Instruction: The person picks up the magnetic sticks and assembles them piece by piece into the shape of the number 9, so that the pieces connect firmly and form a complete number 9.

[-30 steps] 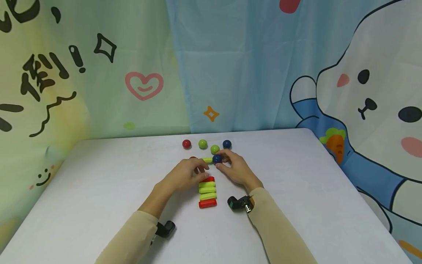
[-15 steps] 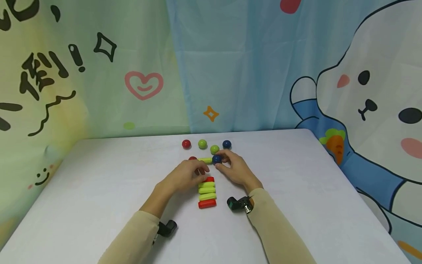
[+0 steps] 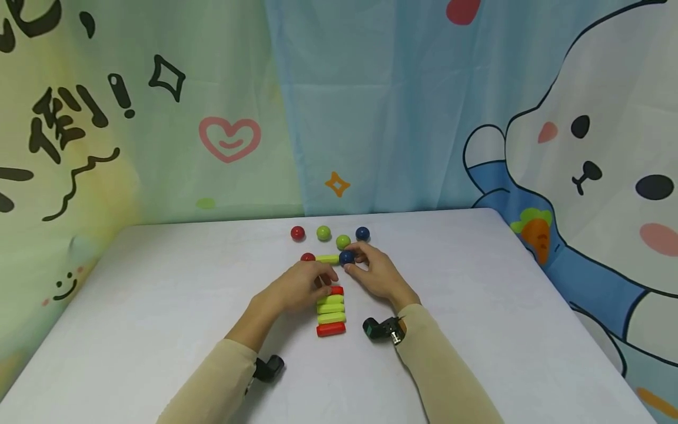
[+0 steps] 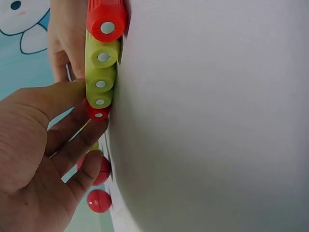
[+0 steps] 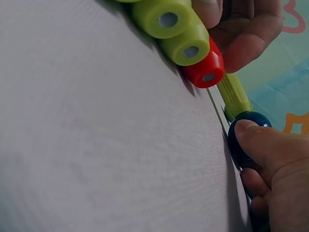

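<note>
My right hand (image 3: 378, 272) pinches a dark blue ball (image 5: 245, 133) between thumb and fingers. A yellow-green magnetic rod (image 3: 327, 259) runs from that ball to a red ball (image 3: 308, 257), all lying on the table. My left hand (image 3: 304, 287) is at the far end of a row of short magnetic rods, its thumb and fingers about the farthest red rod (image 5: 205, 70), seemingly pinching it. Several yellow-green rods (image 4: 100, 77) lie side by side behind the nearest red rod (image 3: 331, 330). Round metal discs show at the rod ends. The left hand hides part of the far red rod.
Behind the hands, loose balls stand on the white table (image 3: 450, 282): a red ball (image 3: 298, 234), two green balls (image 3: 323, 233) and a dark blue ball (image 3: 362, 234). A printed curtain (image 3: 371, 118) hangs along the table's back edge.
My left hand's thumb has slid slightly toward me over the left end of the far red rod, uncovering more of the red ball behind. My right hand stays on the blue ball.
</note>
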The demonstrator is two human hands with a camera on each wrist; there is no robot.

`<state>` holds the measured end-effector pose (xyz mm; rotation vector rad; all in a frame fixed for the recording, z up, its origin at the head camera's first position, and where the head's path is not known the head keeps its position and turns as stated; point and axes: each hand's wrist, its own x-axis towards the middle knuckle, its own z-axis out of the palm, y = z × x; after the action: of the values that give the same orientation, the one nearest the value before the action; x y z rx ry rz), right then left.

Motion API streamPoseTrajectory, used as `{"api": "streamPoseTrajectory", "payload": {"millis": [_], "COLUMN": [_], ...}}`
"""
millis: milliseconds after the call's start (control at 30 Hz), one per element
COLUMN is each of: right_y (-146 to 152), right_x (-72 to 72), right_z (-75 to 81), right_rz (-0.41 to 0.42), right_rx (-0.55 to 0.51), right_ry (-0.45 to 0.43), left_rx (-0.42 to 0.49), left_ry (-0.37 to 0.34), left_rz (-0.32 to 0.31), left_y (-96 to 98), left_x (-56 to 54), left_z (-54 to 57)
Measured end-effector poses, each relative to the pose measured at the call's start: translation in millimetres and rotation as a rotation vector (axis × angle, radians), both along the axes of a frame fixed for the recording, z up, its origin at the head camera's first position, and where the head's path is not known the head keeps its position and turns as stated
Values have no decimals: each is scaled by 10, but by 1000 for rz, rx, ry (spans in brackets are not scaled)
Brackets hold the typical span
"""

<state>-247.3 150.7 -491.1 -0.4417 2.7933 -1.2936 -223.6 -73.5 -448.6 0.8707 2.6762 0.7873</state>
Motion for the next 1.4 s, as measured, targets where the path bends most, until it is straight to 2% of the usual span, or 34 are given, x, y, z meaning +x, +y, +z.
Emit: {"api": "streamPoseTrajectory", "payload": {"millis": [200, 367, 467, 567, 833, 1100, 1400], "right_y": [-27, -46, -71, -109, -150, -114, -7], "right_x": [-7, -4, -1, -5, -18, -28, -14], "right_z": [-6, -18, -29, -20, 26, 5, 12], "right_rz": [0, -10, -3, 9, 23, 4, -5], "right_rx": [1, 7, 0, -10, -10, 10, 13], "right_ry": [-3, -10, -8, 4, 31, -1, -6], "left_rx": [-41, -81, -96, -101, -1, 56, 90], "left_ry": [-32, -88, -113, -105, -51, -23, -32], "left_rz": [-29, -42, -36, -31, -42, -4, 61], "left_y": [-13, 4, -2, -38, -157, -230, -276], "left_x": [-47, -81, -82, -75, -53, -38, 18], "left_z": [47, 106, 102, 83, 79, 36, -13]}}
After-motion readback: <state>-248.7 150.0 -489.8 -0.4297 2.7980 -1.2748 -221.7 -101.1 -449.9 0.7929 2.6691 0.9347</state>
